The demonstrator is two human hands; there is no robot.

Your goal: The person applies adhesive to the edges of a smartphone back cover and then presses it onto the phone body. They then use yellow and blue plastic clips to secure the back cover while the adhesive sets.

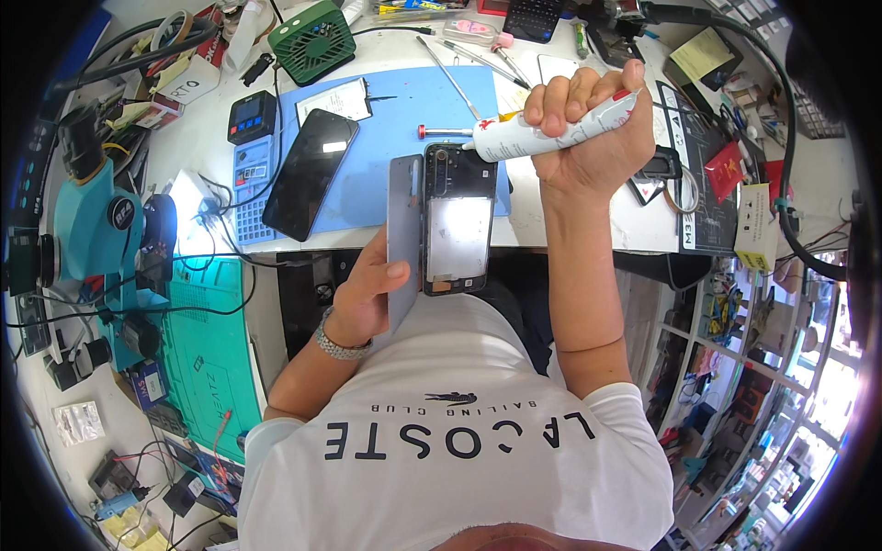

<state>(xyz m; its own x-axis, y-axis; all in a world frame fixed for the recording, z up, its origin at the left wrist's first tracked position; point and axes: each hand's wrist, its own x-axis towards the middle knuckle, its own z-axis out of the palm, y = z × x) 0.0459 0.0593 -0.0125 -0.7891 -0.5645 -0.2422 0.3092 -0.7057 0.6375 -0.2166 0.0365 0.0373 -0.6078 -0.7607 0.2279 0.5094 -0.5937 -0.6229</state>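
Observation:
My left hand point(372, 285) grips a grey phone panel point(402, 230) upright at the side of an opened black phone housing point(459, 239), which shows a silvery inner area. My right hand point(588, 119) is wrapped round a white tube point(547, 129) with red markings, held almost horizontally. The tube's narrow nozzle is at the top edge of the housing. A red-capped metal pin-like piece point(439, 131) shows just above the housing. Another dark phone point(308, 174) lies on the blue mat point(358, 207) to the left.
A teal microscope point(101, 220) stands at the left, near a green mat point(207, 358) and cables. A green fan point(312, 41), a small black device point(250, 118) and thin tools point(478, 55) lie at the back. A cable roll point(682, 193) and crowded shelves point(753, 358) are at the right.

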